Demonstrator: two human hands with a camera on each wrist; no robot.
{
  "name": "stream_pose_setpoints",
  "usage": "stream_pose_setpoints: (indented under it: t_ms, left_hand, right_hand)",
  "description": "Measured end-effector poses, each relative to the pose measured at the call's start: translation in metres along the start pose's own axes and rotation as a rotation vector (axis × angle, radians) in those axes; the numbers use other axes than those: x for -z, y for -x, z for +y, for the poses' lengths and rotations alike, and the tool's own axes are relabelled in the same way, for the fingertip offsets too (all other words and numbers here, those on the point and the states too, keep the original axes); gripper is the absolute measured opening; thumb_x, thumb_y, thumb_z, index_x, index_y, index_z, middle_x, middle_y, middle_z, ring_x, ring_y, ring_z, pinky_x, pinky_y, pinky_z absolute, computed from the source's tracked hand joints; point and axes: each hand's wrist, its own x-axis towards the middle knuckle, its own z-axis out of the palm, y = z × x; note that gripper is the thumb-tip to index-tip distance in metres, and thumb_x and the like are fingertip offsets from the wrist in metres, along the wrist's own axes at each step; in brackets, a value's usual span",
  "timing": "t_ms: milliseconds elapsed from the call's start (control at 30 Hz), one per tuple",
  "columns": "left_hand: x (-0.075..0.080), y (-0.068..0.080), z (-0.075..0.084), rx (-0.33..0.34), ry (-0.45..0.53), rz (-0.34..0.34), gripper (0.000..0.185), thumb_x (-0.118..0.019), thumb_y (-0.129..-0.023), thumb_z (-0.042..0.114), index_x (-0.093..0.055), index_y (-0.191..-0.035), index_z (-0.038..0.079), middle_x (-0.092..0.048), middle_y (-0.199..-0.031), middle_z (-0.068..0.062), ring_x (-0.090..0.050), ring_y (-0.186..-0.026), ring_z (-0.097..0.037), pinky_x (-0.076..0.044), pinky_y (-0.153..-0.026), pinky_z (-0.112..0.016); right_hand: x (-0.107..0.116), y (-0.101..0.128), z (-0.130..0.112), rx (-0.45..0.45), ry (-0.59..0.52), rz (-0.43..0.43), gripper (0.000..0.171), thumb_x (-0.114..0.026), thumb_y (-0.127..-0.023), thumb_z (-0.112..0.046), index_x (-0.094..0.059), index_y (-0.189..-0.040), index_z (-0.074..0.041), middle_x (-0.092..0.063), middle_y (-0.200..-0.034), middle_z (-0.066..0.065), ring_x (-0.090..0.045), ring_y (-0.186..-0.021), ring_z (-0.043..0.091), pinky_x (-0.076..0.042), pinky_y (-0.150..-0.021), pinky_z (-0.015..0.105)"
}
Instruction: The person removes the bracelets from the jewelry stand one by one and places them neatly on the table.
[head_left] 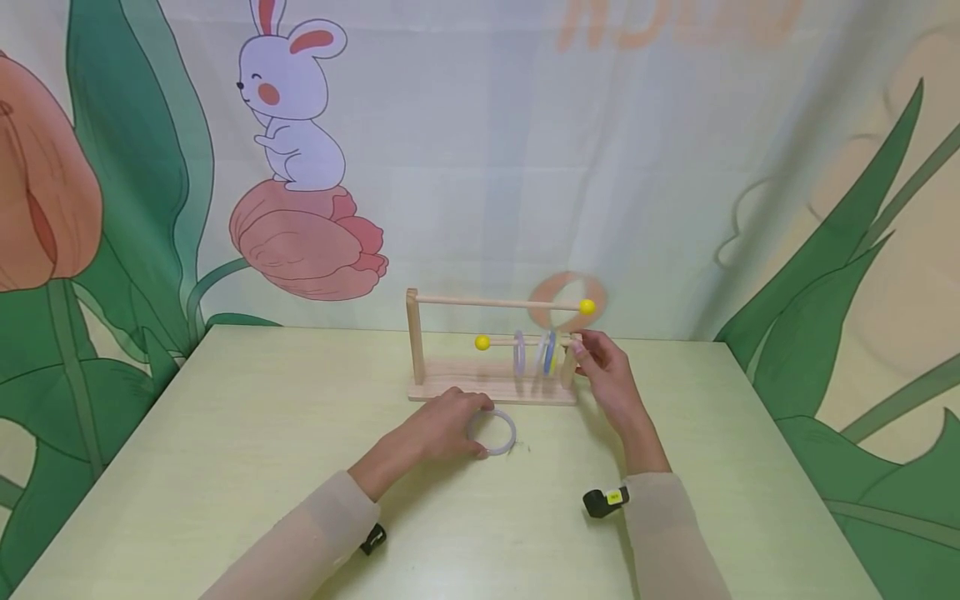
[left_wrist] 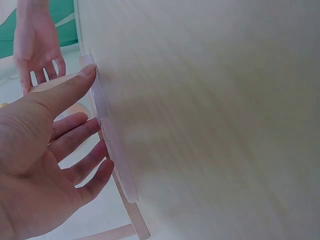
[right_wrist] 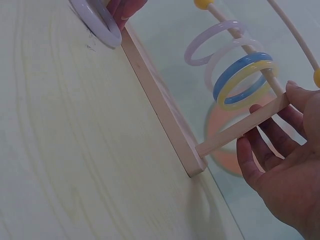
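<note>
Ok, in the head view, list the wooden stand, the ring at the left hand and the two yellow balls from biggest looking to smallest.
1. Wooden stand
2. Ring
3. Upper yellow ball and lower yellow ball: too alike to rank

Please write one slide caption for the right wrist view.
Right hand holding a wooden post beside four rings on a rod.

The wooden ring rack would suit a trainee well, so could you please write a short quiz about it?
1. Which hand grips the rack's shorter post?
2. True or false: the upper rod carries no rings.
3. On the lower rod, which ring sits nearest that post? (a) purple (b) blue (c) yellow

Key:
1. The right hand.
2. True.
3. c, the yellow ring.
</note>
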Motion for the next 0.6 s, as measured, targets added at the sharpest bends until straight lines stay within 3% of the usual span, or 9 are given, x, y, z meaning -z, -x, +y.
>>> stream_pose_setpoints:
  t_ms: [600]
  left_hand:
    - [0.0018,0.0003,0.0025,0.008,0.01,-0.012,0.068,-0.096,-0.081,0.029,-0.066,-0.139,0.009,-0.07,-0.133,-0.006,-0.059,-0.123,-0.027,-0.052,-0.102,-0.041]
  right_hand:
    - [0.0004,0.0,0.0013,0.0,0.001,-0.007,0.047,-0.059,-0.11,-0.033,-0.055,-0.147,-0.004,-0.061,-0.142,0.021,-0.058,-0.129,0.038,-0.05,-0.108,0.058]
